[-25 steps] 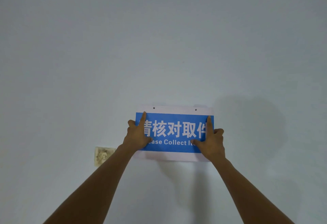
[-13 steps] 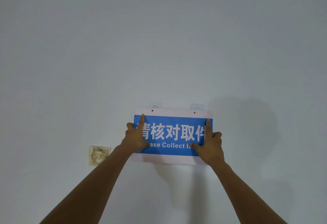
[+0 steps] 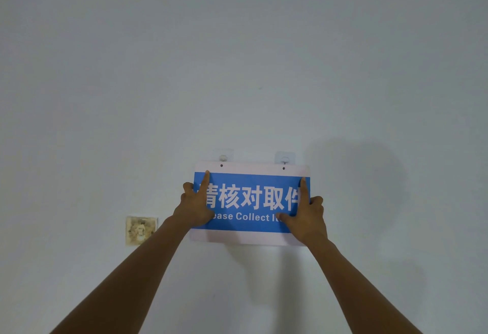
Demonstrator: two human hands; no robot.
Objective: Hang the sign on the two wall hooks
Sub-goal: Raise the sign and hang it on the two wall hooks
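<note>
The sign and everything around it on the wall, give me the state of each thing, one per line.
sign: held flat against the wall, roughly level, its two holes just below the hooks, not yet hung
left hook: bare, above the sign's top edge
right hook: bare, above the sign's top edge
left hand: gripping the sign's left edge, index finger pointing up
right hand: gripping the sign's right edge, index finger pointing up
wall plate: stained, untouched

- sign (image 3: 250, 203): blue panel, white lettering, pale pinkish-white border
- wall (image 3: 237, 56): plain pale grey-blue
- wall plate (image 3: 141, 230): yellowed, dark stains
- hooks (image 3: 223, 155): clear
</note>
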